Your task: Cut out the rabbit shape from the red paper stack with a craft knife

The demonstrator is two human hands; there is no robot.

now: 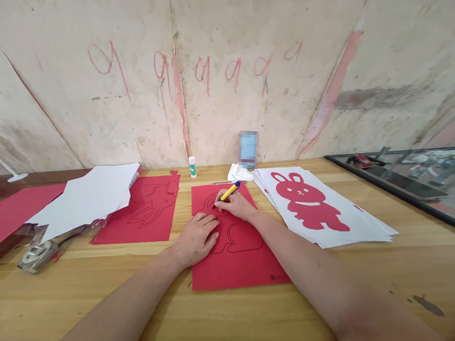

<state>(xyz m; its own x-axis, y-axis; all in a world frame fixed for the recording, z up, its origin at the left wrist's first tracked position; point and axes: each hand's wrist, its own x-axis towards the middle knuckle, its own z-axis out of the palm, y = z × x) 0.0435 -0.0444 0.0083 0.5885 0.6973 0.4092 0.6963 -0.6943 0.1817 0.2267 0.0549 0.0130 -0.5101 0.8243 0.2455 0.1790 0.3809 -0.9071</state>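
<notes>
A red sheet (222, 272) with a black rabbit outline lies in front of me on the wooden table. My left hand (197, 235) rests flat on its left side, fingers apart and partly covering the drawing. Above and to the right of it, my right hand (235, 204) pinches a pen-shaped yellow tool (229, 192) with a dark blue end. The tool slants down to the left, its lower end at the rabbit's head and ear area. Its tip is too small to tell whether it is a nib or a blade.
Left are another outlined red sheet (152, 227), white papers (89, 191) and a packaged item (38, 254). Behind stand a glue stick (192, 167) and a blurred blue object (247, 148). Right, a red rabbit cutout (311, 208) lies on white sheets (336, 196) near a black-framed panel (402, 185).
</notes>
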